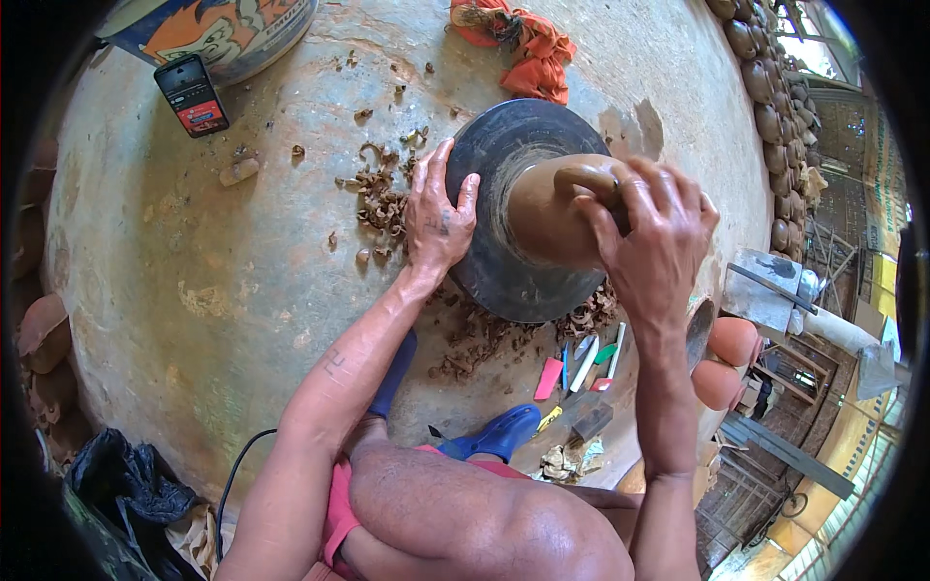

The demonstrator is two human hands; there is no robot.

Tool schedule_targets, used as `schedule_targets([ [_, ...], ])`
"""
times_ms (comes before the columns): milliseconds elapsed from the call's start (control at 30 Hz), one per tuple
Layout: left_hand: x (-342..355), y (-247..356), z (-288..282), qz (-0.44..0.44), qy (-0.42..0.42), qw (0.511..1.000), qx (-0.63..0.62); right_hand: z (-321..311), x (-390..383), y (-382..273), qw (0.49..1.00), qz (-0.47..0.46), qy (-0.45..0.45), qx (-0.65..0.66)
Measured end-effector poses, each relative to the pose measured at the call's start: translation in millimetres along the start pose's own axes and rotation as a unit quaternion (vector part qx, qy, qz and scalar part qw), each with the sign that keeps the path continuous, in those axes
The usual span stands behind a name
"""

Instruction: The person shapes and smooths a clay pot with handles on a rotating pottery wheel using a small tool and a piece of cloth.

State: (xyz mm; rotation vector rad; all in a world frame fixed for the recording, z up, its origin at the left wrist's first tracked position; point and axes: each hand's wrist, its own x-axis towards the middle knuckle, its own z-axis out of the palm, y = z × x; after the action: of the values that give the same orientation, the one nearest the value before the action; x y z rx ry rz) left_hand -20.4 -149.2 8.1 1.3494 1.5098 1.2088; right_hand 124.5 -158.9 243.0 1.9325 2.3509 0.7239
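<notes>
A brown, wet-looking clay pot (547,208) stands on a round black potter's wheel (528,295). My left hand (439,211) rests on the wheel's left edge, its thumb and fingers spread apart. At the top of the pot, the fingers of my right hand (659,218) curl around the clay beside a rounded, loop-like brown edge (586,179). That hand covers part of the pot, so I cannot tell whether the loop is a rim or a handle.
Clay shavings (383,198) lie around the wheel. A phone (192,95) leans against a tub (262,48) at the far left. Orange cloth (533,63) lies beyond the wheel. Small tools (584,363) and a blue clog (504,433) are nearer me. Stacked pots (760,82) line the right.
</notes>
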Motion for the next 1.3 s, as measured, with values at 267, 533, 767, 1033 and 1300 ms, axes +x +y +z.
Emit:
schedule_targets([
  [267, 11, -2, -3, 0.004, -0.026, 1.0, 0.007, -4, 37, 42, 0.975, -0.165, -0.125, 0.078],
  [533, 12, 4, 0, 0.007, -0.035, 0.999, 0.0, -58, 38, 41, 0.994, -0.076, -0.034, 0.073],
  [767, 4, -4, 1, 0.035, -0.009, 0.999, 0.018, -27, -14, -26, 0.777, 0.369, -0.232, 0.455],
  [1033, -12, 5, 0, -0.001, 0.001, 1.0, 0.025, -20, -41, -67, 0.706, 0.461, -0.133, 0.521],
  [1300, -23, 5, 2, 0.006, 0.018, 0.999, 0.04, -25, -12, -44, 0.78, 0.42, -0.159, 0.436],
])
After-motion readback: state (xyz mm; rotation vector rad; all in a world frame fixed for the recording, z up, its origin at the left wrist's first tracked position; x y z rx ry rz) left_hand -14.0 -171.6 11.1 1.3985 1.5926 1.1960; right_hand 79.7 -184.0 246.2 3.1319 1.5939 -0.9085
